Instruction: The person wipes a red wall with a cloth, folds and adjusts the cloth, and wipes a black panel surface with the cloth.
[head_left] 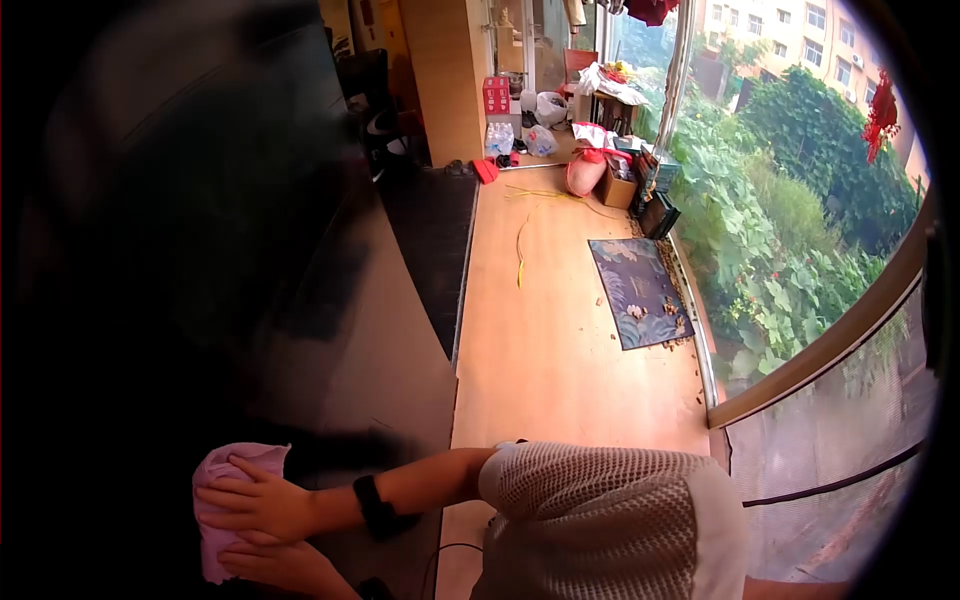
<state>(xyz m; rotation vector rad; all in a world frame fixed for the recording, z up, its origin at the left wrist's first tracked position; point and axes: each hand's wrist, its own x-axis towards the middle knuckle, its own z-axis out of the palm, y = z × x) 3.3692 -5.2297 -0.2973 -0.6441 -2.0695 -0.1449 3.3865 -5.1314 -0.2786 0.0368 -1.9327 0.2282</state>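
A pink cloth (pixel 265 455) lies against a dark, smooth surface (pixel 340 360) at the lower left. My right hand (pixel 258 502) is spread over the cloth, palm down, with the fingers stretched out. A dark band circles that wrist, and the arm reaches across from a light mesh sleeve. Just below it, my left hand (pixel 275 562) also rests flat on the cloth, partly touching the right. Its forearm runs off the bottom edge. Whatever is under the cloth is hidden.
Light wooden floor (pixel 540 340) runs beside the dark surface. On it lie a dark patterned mat (pixel 640 290) with scattered bits and a yellow strand (pixel 520 270). Boxes, bags and a cardboard box (pixel 618 188) stand farther back. A large window (pixel 790 230) borders the right.
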